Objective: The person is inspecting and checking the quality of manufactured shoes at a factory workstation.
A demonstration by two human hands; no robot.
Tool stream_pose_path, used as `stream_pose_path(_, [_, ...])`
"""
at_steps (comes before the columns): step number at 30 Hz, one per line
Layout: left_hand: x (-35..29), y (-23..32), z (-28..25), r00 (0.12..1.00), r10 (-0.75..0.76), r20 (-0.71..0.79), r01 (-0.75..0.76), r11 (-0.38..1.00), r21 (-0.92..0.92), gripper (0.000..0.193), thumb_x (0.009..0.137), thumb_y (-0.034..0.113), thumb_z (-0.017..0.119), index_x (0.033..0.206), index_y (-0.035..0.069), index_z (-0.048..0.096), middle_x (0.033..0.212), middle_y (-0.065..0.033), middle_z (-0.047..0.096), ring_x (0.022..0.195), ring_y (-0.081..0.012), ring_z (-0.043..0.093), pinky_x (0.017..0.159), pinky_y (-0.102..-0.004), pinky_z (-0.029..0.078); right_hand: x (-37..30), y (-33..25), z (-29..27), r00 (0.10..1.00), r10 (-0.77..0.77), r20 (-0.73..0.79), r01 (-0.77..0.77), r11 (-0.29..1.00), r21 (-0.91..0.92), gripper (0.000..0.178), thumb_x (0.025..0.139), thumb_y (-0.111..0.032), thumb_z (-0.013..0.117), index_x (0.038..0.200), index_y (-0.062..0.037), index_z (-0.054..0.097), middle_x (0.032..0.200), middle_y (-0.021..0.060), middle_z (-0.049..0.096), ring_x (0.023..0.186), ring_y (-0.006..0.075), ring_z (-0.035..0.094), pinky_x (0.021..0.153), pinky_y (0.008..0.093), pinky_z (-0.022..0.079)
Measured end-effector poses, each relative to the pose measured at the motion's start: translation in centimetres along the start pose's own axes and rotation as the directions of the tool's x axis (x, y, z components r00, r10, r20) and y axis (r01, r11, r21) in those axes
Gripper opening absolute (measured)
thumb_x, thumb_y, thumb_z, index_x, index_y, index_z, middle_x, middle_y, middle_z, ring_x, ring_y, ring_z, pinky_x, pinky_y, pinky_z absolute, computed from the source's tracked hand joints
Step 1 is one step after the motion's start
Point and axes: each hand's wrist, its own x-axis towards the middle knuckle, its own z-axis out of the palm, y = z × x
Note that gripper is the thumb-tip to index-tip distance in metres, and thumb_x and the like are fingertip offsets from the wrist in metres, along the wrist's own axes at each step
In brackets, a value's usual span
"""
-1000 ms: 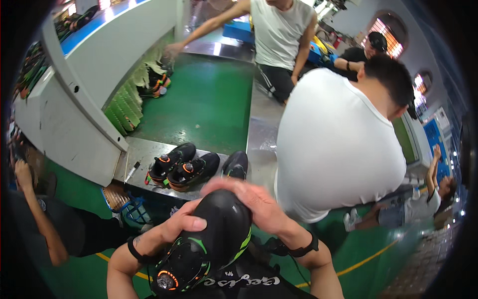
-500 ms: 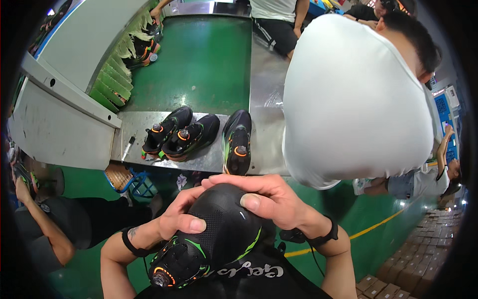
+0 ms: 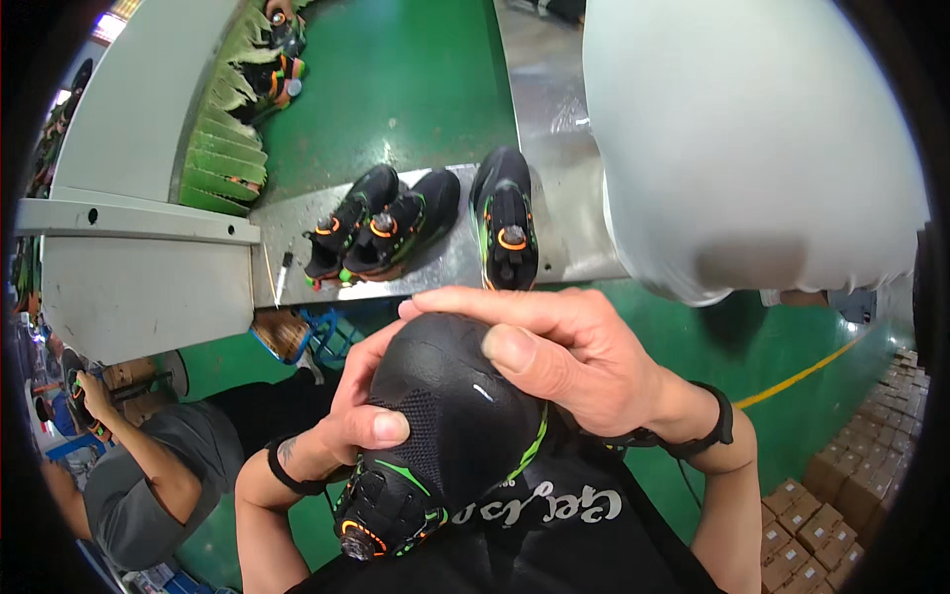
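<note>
A black sneaker [image 3: 450, 436] with green trim and an orange-ringed dial is held close to my body, its toe pointing away from me. My left hand [image 3: 361, 411] wraps round its left side, thumb lying on the mesh upper. Over the right side of the toe curves my right hand [image 3: 579, 356], with the thumb pressing near the toe and the fingers around the front. The sole is hidden from view. Beyond my hands, a pair of similar sneakers [image 3: 406, 233] and a single sneaker [image 3: 508, 218] stand on a metal ledge [image 3: 435, 274].
A green conveyor belt [image 3: 416, 99] runs away from the ledge, beside a grey machine housing [image 3: 148, 287] with green flaps. A marker-like tool [image 3: 284, 277] lies on the ledge. A person in white [image 3: 752, 139] is close at right; another [image 3: 168, 475] works at left. Cardboard boxes [image 3: 802, 525] stack at lower right.
The view has shifted, so the ledge and its sneakers sit higher in it. The person in white appears nearer. My hands keep their grip on the sneaker, with little change in hold.
</note>
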Motion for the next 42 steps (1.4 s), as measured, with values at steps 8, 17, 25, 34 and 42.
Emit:
stream_pose_path(8, [0.3, 2.6, 0.2, 0.999, 0.034, 0.033, -0.039, 0.985, 0.166, 0.093, 0.061, 0.043, 0.079, 0.133, -0.002, 0.041, 0.120, -0.0141, 0.057, 0.109, -0.0220, 0.060, 0.096, -0.0352, 0.047, 0.1, -2.5, -1.0, 0.991, -0.002, 0.133, 0.050, 0.933, -0.357, 0.042, 0.102, -0.020, 0.048, 0.137, 0.0035, 0.046, 0.100, 0.0154, 0.065, 0.085, 0.0104, 0.059, 0.079, 0.0257, 0.048])
stream_pose_path(17, [1.2, 4.9, 1.6, 0.985, 0.120, 0.121, -0.165, 0.837, 0.522, 0.065, 0.072, 0.032, 0.082, 0.120, -0.002, 0.053, 0.106, -0.0081, 0.060, 0.098, -0.0150, 0.059, 0.087, -0.0301, 0.047, -0.3, -3.8, -1.4, 0.974, -0.173, 0.148, 0.223, 0.854, -0.470, 0.043, 0.094, -0.008, 0.056, 0.133, 0.0073, 0.047, 0.092, 0.0193, 0.063, 0.075, 0.0265, 0.065, 0.071, 0.0286, 0.051])
stream_pose_path(25, [4.3, 4.8, 2.2, 0.997, 0.045, -0.055, -0.023, 0.936, 0.350, 0.060, 0.082, 0.039, 0.069, 0.122, -0.003, 0.053, 0.108, -0.0087, 0.062, 0.099, -0.0136, 0.058, 0.089, -0.0289, 0.046, 1.0, -2.2, -1.5, 0.967, -0.146, -0.211, 0.009, 0.841, -0.540, 0.027, 0.091, -0.003, 0.059, 0.116, 0.0080, 0.060, 0.091, 0.0216, 0.066, 0.073, 0.0265, 0.067, 0.064, 0.0299, 0.053])
stream_pose_path(34, [4.9, 6.3, 2.0, 0.991, 0.045, 0.126, -0.080, 0.955, 0.286, 0.075, 0.075, 0.045, 0.066, 0.126, -0.008, 0.048, 0.112, -0.0141, 0.062, 0.102, -0.0201, 0.061, 0.091, -0.0311, 0.047, 1.0, -5.0, -3.8, 0.998, 0.032, 0.046, -0.032, 0.999, -0.006, 0.041, 0.100, -0.015, 0.050, 0.133, 0.0092, 0.048, 0.123, 0.0106, 0.063, 0.109, 0.0110, 0.056, 0.096, 0.0254, 0.043])
stream_pose_path(42, [5.3, 7.0, 1.9, 0.984, -0.004, 0.179, -0.050, 0.953, 0.299, 0.074, 0.075, 0.045, 0.065, 0.124, -0.008, 0.050, 0.111, -0.0139, 0.062, 0.102, -0.0201, 0.061, 0.091, -0.0310, 0.047, 1.5, -6.2, -4.3, 0.995, 0.084, 0.060, -0.073, 0.983, -0.170, 0.044, 0.098, -0.020, 0.054, 0.131, 0.0101, 0.049, 0.120, 0.0181, 0.064, 0.108, 0.0159, 0.059, 0.095, 0.0281, 0.045])
